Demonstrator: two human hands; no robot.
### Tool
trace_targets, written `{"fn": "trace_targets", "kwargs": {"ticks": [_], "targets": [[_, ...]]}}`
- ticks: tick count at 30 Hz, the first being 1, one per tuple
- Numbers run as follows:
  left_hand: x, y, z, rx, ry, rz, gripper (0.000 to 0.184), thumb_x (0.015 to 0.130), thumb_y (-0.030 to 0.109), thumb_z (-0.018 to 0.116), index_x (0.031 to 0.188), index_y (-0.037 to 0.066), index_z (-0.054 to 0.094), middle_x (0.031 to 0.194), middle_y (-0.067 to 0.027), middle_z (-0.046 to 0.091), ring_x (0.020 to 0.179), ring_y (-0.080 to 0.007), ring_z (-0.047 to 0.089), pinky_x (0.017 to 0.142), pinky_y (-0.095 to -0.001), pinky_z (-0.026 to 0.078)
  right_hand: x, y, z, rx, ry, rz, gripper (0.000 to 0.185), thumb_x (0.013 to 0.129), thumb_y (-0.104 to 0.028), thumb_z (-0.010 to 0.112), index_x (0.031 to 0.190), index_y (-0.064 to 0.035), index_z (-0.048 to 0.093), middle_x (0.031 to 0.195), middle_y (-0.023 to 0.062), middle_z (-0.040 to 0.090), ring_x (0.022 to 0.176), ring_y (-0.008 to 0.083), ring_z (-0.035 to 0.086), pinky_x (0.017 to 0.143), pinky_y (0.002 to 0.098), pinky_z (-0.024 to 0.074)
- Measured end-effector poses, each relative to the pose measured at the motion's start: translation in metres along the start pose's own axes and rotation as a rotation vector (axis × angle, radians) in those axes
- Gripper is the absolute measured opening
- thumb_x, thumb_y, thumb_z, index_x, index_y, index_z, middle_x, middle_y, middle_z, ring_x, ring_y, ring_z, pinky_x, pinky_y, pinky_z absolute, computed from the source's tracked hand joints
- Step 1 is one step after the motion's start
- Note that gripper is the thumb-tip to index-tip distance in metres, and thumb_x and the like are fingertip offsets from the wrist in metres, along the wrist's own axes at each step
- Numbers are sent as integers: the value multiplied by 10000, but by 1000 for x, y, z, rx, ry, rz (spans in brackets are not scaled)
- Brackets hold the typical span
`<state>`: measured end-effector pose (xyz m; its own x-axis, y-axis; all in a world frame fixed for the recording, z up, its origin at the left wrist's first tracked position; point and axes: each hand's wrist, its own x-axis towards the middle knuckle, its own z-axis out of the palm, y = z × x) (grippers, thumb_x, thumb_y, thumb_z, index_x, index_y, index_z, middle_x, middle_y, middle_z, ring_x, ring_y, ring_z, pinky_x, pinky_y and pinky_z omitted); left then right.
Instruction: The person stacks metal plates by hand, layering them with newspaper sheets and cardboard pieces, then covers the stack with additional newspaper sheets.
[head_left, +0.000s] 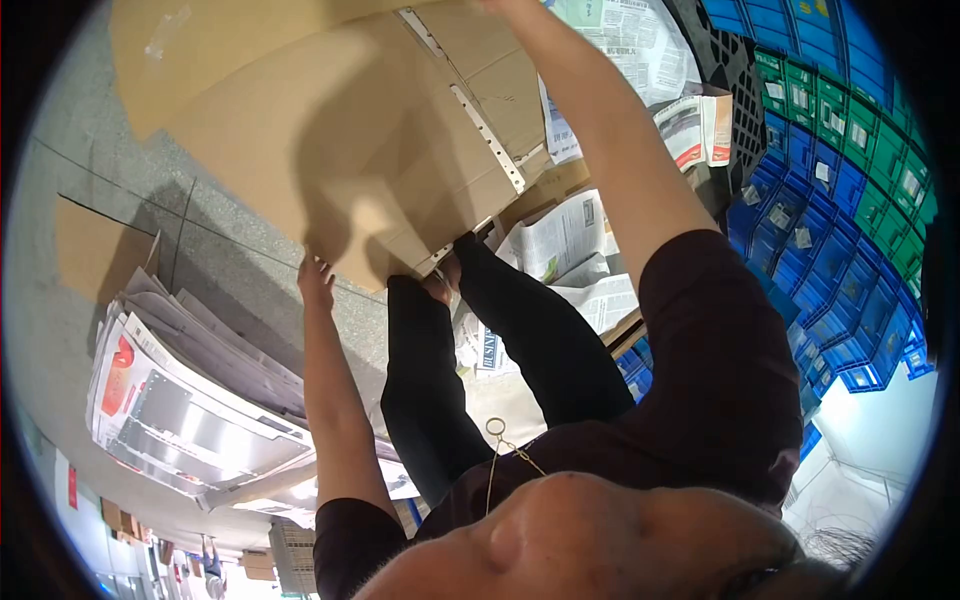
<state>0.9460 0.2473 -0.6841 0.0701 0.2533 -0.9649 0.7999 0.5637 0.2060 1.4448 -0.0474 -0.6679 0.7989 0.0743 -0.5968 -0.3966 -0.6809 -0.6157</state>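
Observation:
A large brown cardboard sheet [270, 130] spreads across the upper middle, with shadows falling over it. White strips with punched holes [487, 138] run along its right part. My left hand [316, 281] is at the sheet's lower left edge, fingers bent around that edge. Stretched up to the top of the view, my right hand [497, 5] is mostly cut off by the frame's border; it is by the upper part of the cardboard, and its fingers are hidden. The sheet's near corner lies by my feet.
Stacked flat printed sheets [200, 400] stand at left, beside a smaller cardboard piece [100, 250] on the grey floor [230, 230]. Newspapers [565, 240] lie right of my legs. Blue crates [790, 225] and green crates [850, 125] are stacked at right, near a black perforated panel [728, 80].

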Motion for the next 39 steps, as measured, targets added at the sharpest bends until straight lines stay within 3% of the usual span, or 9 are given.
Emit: {"fn": "trace_targets", "kwargs": {"ticks": [4,6,7,9,13,18,24,33,39], "targets": [[-26,-17,6,35,-65,35,698,826,510,594,1355,108,382,1242,-56,509,1165,-185,459,951,-458,298,-162,-3,7,570,-329,47,467,819,-311,655,1175,-29,547,1102,55,598,987,128,576,822,295,474],[-41,-12,10,54,-43,12,721,838,565,535,1365,104,364,1285,-70,482,1197,-217,439,986,-486,274,-227,58,33,666,-400,187,429,812,-188,675,1188,-43,528,1085,56,605,958,133,585,784,307,490],[-43,-12,11,12,-26,11,736,836,588,516,1368,106,357,1304,-77,467,1209,-226,431,994,-490,267,-261,111,52,646,-499,24,443,804,-188,681,1193,-48,521,1090,45,608,968,144,592,793,306,498],[-45,-15,10,-68,11,10,768,830,633,478,1376,111,342,1341,-92,438,1231,-244,415,1009,-499,252,-356,69,55,643,-431,565,423,784,-208,706,1149,-71,544,1061,6,603,908,135,591,721,283,480],[-72,-7,11,-101,26,40,798,825,667,435,1380,102,327,1373,-113,402,1247,-258,398,1002,-488,269,-441,155,128,771,-425,849,389,738,-229,756,1070,-154,568,955,-13,605,854,127,574,688,293,450],[-86,-11,6,32,31,190,652,844,445,608,1344,90,387,1201,-79,532,1043,-185,532,870,-383,424,-457,158,158,759,-501,941,334,730,-226,764,1001,-175,575,885,-26,602,814,122,566,667,300,441],[-103,-5,12,13,72,192,533,800,238,701,1254,59,487,990,-34,609,823,-124,578,693,-258,469,-455,172,183,933,-595,965,262,783,-214,720,990,-156,570,857,-25,606,756,102,571,625,265,429],[-104,-20,21,17,99,457,622,791,179,696,1304,-35,418,1057,-134,614,899,-162,596,726,-286,482,-463,146,213,998,-543,951,358,771,-266,735,1055,-162,544,959,-35,600,876,102,575,717,290,443],[-106,-10,23,23,102,304,627,797,191,693,1299,-57,411,1044,-141,624,956,-203,596,816,-307,480,-479,146,217,954,-534,921,373,777,-282,723,1074,-168,529,1013,-28,587,911,109,565,763,304,433]]}}
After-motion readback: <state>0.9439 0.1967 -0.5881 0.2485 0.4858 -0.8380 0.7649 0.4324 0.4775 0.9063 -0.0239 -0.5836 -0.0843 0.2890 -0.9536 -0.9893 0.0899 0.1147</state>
